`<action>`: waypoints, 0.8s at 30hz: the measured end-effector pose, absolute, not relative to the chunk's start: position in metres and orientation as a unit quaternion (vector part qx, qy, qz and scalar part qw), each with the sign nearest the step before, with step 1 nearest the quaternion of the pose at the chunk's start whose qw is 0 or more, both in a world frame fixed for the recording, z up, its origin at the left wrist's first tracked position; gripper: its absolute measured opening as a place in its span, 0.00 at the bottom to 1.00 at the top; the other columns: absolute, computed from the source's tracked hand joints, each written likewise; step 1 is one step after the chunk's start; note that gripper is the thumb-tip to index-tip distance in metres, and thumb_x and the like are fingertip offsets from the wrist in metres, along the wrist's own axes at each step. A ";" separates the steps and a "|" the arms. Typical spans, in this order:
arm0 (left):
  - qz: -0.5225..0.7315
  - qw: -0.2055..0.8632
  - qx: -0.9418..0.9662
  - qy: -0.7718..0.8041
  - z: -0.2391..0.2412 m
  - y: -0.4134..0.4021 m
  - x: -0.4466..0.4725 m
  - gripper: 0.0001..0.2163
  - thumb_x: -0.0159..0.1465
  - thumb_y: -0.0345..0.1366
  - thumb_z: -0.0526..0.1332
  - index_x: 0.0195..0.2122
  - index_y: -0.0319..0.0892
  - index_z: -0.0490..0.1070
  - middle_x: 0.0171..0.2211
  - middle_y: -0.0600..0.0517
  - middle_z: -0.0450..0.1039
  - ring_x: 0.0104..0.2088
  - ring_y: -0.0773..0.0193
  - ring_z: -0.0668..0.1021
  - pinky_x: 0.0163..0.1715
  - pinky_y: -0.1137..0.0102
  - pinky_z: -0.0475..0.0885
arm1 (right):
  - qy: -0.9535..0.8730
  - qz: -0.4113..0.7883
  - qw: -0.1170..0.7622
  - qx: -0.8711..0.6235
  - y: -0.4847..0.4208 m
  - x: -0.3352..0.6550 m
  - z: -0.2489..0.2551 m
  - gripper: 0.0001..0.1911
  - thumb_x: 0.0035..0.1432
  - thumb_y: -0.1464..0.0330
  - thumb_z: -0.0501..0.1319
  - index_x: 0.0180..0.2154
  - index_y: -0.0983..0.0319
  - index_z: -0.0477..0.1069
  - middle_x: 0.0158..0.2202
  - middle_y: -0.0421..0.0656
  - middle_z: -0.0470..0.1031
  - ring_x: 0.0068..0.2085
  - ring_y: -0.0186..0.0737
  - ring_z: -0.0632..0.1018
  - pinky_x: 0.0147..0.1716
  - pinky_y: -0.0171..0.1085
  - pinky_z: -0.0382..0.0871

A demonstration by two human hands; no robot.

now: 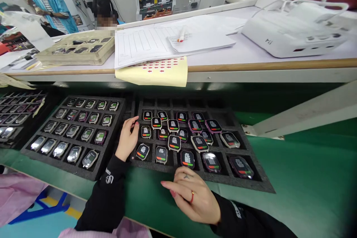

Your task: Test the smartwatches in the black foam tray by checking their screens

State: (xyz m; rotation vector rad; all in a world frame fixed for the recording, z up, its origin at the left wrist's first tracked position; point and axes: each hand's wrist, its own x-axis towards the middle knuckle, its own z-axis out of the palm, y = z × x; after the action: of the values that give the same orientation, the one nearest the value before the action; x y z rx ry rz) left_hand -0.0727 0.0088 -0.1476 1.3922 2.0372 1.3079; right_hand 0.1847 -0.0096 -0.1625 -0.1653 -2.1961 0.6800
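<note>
A dark foam tray [260, 183] lies before me, filled with smartwatch bodies that have lit screens showing white text above red and green bars. Some watches sit in the pockets, while others, such as one watch [174, 142], rest across the dividers. My left hand [128, 138] is at the tray's left edge, fingers apart and no watch in it. Just in front of the tray's near edge hovers my right hand [196, 195], its index finger extended left below a purple-rimmed watch [187, 159]. That hand holds nothing visible.
To the left are a second foam tray [104, 152] of watches and stacked trays [16, 119]. Above, a shelf [223, 72] carries papers [145, 44], a parts box [80, 54] and a white multi-port device [295, 33]. A slanted metal brace [304, 106] stands right. Other people are behind.
</note>
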 end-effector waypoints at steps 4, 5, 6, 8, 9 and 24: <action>0.457 0.168 0.510 0.709 -0.151 0.010 -0.069 0.15 0.69 0.39 0.55 0.54 0.44 0.72 0.57 0.44 0.70 0.60 0.57 0.71 0.64 0.58 0.64 | -0.870 0.265 0.412 -0.053 -0.015 0.187 -0.162 0.20 0.64 0.80 0.53 0.55 0.62 0.67 0.26 0.40 0.75 0.25 0.38 0.72 0.32 0.43 0.73; 0.456 0.167 0.513 0.708 -0.152 0.011 -0.068 0.15 0.68 0.39 0.56 0.54 0.44 0.72 0.58 0.44 0.69 0.61 0.57 0.70 0.65 0.57 0.62 | -0.867 0.263 0.419 -0.058 -0.014 0.189 -0.162 0.20 0.64 0.80 0.54 0.55 0.63 0.67 0.27 0.40 0.75 0.25 0.38 0.72 0.32 0.43 0.73; 0.456 0.167 0.514 0.707 -0.152 0.011 -0.068 0.16 0.68 0.39 0.56 0.55 0.44 0.72 0.59 0.43 0.68 0.62 0.56 0.69 0.66 0.57 0.60 | -0.864 0.262 0.426 -0.066 -0.013 0.193 -0.161 0.21 0.63 0.81 0.54 0.55 0.63 0.68 0.27 0.40 0.75 0.25 0.38 0.72 0.33 0.43 0.73; 0.456 0.170 0.514 0.706 -0.152 0.011 -0.068 0.17 0.68 0.40 0.56 0.56 0.43 0.71 0.60 0.42 0.67 0.63 0.56 0.68 0.67 0.55 0.59 | -0.855 0.254 0.443 -0.091 -0.007 0.204 -0.158 0.22 0.62 0.82 0.54 0.55 0.62 0.68 0.27 0.39 0.75 0.26 0.38 0.73 0.34 0.44 0.74; 0.457 0.172 0.512 0.706 -0.152 0.010 -0.068 0.18 0.68 0.41 0.56 0.57 0.43 0.70 0.61 0.42 0.66 0.64 0.55 0.67 0.67 0.55 0.59 | -0.850 0.246 0.453 -0.110 -0.002 0.211 -0.156 0.23 0.62 0.82 0.55 0.55 0.61 0.69 0.27 0.39 0.76 0.26 0.38 0.73 0.35 0.44 0.75; 0.508 0.256 0.458 0.683 -0.156 0.008 -0.067 0.24 0.66 0.45 0.61 0.61 0.46 0.66 0.67 0.45 0.61 0.67 0.55 0.64 0.68 0.58 0.57 | -0.627 0.260 0.497 -0.540 0.079 0.320 -0.168 0.15 0.63 0.57 0.60 0.44 0.58 0.78 0.41 0.46 0.82 0.47 0.54 0.79 0.56 0.55 0.68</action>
State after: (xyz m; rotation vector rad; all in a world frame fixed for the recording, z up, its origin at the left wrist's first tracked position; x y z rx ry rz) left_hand -0.0667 0.0083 -0.1557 1.2418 1.8543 1.3789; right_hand 0.3195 0.0786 -0.1685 -1.3085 -1.5184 0.6294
